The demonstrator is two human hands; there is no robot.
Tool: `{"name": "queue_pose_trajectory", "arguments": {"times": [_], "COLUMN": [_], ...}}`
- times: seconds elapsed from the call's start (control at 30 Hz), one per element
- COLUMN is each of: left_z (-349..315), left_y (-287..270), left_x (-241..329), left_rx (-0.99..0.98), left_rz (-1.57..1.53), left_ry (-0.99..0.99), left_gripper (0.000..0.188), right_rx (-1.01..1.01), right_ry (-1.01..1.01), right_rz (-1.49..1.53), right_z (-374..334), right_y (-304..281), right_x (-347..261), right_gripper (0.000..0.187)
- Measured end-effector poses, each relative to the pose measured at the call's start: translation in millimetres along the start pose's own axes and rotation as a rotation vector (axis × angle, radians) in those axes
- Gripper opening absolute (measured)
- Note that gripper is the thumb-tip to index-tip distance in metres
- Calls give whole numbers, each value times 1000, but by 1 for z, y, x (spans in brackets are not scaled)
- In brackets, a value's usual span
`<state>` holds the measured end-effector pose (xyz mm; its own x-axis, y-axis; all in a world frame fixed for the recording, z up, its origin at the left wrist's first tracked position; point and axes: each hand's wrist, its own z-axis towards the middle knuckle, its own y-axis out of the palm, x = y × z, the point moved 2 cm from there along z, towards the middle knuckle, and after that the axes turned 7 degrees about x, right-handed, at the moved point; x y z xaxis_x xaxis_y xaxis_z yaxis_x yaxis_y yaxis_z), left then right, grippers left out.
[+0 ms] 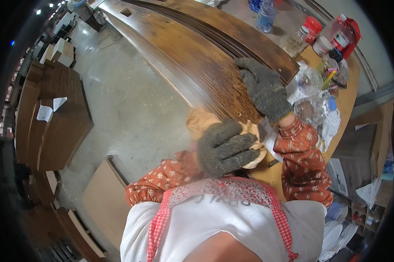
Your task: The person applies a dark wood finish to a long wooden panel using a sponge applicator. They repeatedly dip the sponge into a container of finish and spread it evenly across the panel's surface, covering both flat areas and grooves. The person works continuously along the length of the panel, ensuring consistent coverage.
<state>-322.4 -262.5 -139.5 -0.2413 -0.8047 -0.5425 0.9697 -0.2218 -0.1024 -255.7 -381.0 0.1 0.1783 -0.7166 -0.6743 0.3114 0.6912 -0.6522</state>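
Note:
A long brown wooden panel [192,56] with a ribbed, glossy surface runs away from me, its near end close to my body. My left hand [226,149], in a dark grey knit glove, is closed on a crumpled tan cloth [202,122] at that near end. Folds of the cloth stick out on both sides of the fingers. My right hand [264,89], gloved alike, lies with fingers stretched over the panel's right side, beside a dark moulded strip [205,35]. The palm's underside is hidden.
Plastic bottles [267,16], a glass jar [295,41], a red-capped container [311,28] and crumpled clear plastic [310,111] crowd the table [352,83] at right. Brown boards [59,118] stand at left on the concrete floor [118,83]. Another person [90,17] stands at far left.

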Motion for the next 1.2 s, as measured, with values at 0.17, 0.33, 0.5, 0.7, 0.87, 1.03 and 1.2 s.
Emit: {"name": "queue_pose_trajectory", "arguments": {"times": [0.17, 0.33, 0.5, 0.7, 0.87, 1.03, 1.2], "left_z": [39, 15, -48, -50, -15, -22, -77], "left_y": [44, 117, 248, 278, 168, 160, 294], "left_x": [-155, -203, -284, -277, -165, -194, -291], "left_rx": [-175, -5, -151, 10, 60, 126, 340], "left_rz": [-1101, -1004, -1130, -1092, -1088, -1183, -1021], "left_ry": [-410, -640, -1005, -1062, -913, -530, -607], "left_gripper": [36, 21, 20, 23, 25, 39, 46], "right_rx": [40, -19, -44, -52, -82, -147, -154], "right_ry": [-179, -134, -113, -73, -27, 0, -31], "right_rz": [-92, -199, -262, -363, -417, -452, -493], "right_z": [-7, -2, -3, -2, 1, 1, -4], "right_y": [-3, -3, -7, -2, 1, 4, 4], "right_x": [-5, -24, -13, -12, -16, -16, -12], "right_gripper": [28, 29, 28, 29, 28, 40, 42]}}
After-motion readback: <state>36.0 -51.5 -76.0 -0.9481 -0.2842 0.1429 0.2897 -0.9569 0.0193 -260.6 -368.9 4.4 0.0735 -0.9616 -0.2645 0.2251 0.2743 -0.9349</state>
